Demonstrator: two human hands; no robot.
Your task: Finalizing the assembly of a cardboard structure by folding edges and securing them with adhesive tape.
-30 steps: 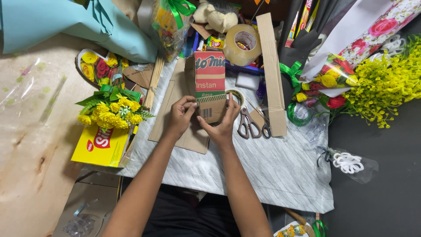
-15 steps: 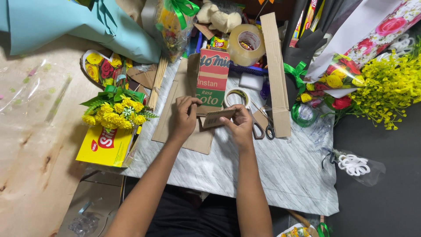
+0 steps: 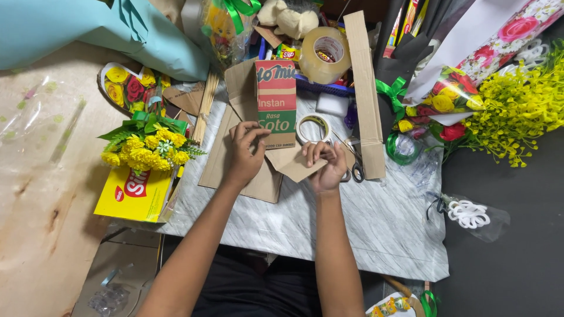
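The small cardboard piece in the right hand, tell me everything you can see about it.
The small cardboard piece is plain brown board, flat and roughly angular, with a pointed corner toward the lower left. It looks thin and stiff. The right hand pinches its right edge, holding it tilted just above the marble-patterned table. Its left part overlaps the larger flattened cardboard sheet beneath it. The left hand is close by on the left, apart from the piece. A tape roll lies just behind it.

- L hand [image 3: 244, 154]: fingers curled, resting on flattened cardboard box [image 3: 258, 126].
- R hand [image 3: 327, 165]: pinches small cardboard piece [image 3: 294, 165].
- Tape roll [image 3: 313, 128] & scissors [image 3: 352, 164]: just beside R hand.
- Yellow flower bunch [image 3: 147, 147]: at marble tabletop [image 3: 352, 229] edge, L side.
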